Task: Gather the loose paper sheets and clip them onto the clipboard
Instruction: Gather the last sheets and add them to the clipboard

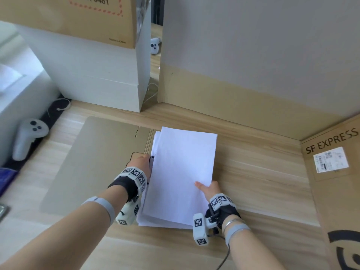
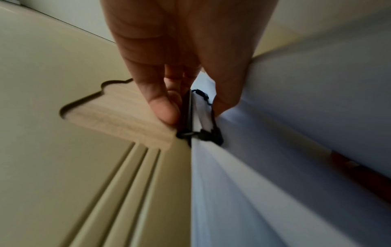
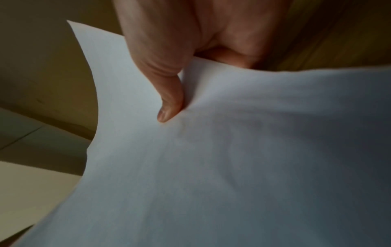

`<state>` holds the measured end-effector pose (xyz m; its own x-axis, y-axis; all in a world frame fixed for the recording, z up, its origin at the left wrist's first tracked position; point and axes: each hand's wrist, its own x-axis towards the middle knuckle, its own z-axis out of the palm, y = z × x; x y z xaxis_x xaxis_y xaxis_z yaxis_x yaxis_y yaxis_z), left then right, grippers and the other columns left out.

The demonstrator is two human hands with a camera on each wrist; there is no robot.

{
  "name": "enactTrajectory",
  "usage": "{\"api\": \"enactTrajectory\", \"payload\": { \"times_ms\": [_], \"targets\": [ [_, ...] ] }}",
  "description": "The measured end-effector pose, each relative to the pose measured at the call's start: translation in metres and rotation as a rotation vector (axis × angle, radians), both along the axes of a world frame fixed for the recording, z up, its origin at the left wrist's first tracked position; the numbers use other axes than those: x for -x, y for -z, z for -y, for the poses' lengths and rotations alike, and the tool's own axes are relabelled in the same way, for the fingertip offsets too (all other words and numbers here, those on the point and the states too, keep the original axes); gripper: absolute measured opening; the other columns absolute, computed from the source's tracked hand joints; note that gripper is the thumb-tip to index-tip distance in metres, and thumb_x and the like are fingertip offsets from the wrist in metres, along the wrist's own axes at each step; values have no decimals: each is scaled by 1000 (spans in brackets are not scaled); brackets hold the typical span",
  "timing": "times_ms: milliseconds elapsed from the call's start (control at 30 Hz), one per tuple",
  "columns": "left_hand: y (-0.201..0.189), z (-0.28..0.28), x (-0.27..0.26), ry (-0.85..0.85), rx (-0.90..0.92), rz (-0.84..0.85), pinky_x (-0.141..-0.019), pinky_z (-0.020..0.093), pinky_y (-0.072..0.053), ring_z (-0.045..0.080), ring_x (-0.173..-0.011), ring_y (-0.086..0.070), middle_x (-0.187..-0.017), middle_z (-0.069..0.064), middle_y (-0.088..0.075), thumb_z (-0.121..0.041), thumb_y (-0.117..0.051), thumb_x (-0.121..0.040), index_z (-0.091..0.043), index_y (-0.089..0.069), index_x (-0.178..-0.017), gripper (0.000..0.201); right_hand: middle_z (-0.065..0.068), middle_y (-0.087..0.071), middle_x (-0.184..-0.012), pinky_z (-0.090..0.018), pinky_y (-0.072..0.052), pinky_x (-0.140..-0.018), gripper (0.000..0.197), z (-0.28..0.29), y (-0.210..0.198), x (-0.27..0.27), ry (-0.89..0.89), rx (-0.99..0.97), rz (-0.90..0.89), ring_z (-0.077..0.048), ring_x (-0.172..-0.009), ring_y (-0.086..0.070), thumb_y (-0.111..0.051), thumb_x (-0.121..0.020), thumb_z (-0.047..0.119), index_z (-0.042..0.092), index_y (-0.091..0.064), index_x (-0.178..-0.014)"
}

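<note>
A stack of white paper sheets lies on the right half of an open tan clipboard folder on the wooden table. My left hand is at the stack's left edge and pinches the black clip. In the left wrist view the fingers and thumb squeeze the clip, with the sheets lying right beside it. My right hand grips the stack's near right edge, thumb on top. The right wrist view shows that thumb pressing into the paper, which bows; the fingers are hidden beneath.
A white hand controller lies at the left table edge. Stacked white boxes stand behind the folder. A cardboard panel closes the back, and an SF EXPRESS carton stands at the right.
</note>
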<state>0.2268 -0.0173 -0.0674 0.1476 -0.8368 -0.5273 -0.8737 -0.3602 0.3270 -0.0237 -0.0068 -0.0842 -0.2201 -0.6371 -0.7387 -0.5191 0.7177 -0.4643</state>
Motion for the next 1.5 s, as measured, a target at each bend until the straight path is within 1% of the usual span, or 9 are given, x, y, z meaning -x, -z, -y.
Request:
{"api": "enactTrajectory", "payload": {
  "times_ms": [167,300,400,567,733,1067,1233,1333,1500],
  "targets": [
    [-7,2,-3,40,-57,-56,-73,32,-47,30,-89,-61,-107,16,-63,-24,-42,-93,-3,-49,-113,30,-16,-59,-121,-32,-43,-89,59,1,3,4,-21,-15,-13,-32,-110,-58,-67,-83,34,-3,-47,-123],
    [-7,-1,-14,51,-71,-154,-64,33,-45,25,-69,-53,-85,11,-57,-23,-50,-90,-7,-34,-121,38,-18,-59,-122,-35,-45,-94,61,1,4,1,-24,-8,-23,-32,-110,-58,-68,-82,35,-4,-47,-124],
    [-5,-1,-21,69,-60,-234,-60,34,-43,22,-60,-45,-76,11,-48,-14,-48,-89,-16,-22,-129,48,-17,-57,-123,-31,-41,-88,59,1,-2,-1,-14,-13,-28,-33,-113,-56,-66,-84,32,-5,-44,-124],
    [-7,-2,-22,150,-63,-220,-48,23,-32,15,-46,-30,-61,0,-34,-9,-41,-91,-18,-26,-130,42,-16,-61,-120,-35,-46,-94,60,0,1,-5,-10,15,-33,-31,-109,-60,-70,-80,34,-3,-49,-122],
    [-11,-2,-20,178,-42,-198,-46,21,-27,11,-48,-32,-62,-5,-34,-9,-39,-93,-12,-37,-125,32,-15,-60,-123,-37,-46,-96,66,-3,-1,-9,-26,-3,-35,-30,-110,-59,-70,-78,37,-2,-47,-126],
    [-10,0,-20,189,-43,-199,-46,18,-27,9,-50,-32,-65,-5,-35,-11,-39,-93,-11,-39,-125,32,-15,-53,-131,-33,-42,-98,63,3,-11,-16,-98,-16,-46,-31,-119,-53,-66,-84,32,-2,-40,-131],
    [-6,2,-20,203,-67,-194,-48,21,-32,11,-52,-35,-66,-5,-37,-13,-44,-92,-15,-41,-118,26,-13,-56,-127,-29,-42,-94,50,2,-15,-17,-58,-6,-17,-32,-117,-54,-64,-87,23,-4,-47,-125],
    [-5,3,-20,216,-68,-178,-50,22,-32,15,-55,-37,-66,-6,-37,-14,-46,-90,-21,-39,-103,16,-15,-63,-121,-33,-46,-96,43,3,-11,-18,-51,5,9,-31,-110,-60,-66,-85,22,-3,-56,-118],
    [-8,4,-11,227,-51,-115,-48,19,-30,10,-55,-36,-69,-4,-40,-16,-54,-84,-21,-36,-94,21,-9,-63,-106,-30,-45,-90,38,2,-11,-18,-11,27,39,-30,-108,-61,-66,-85,19,-2,-58,-116]
  ]
}}
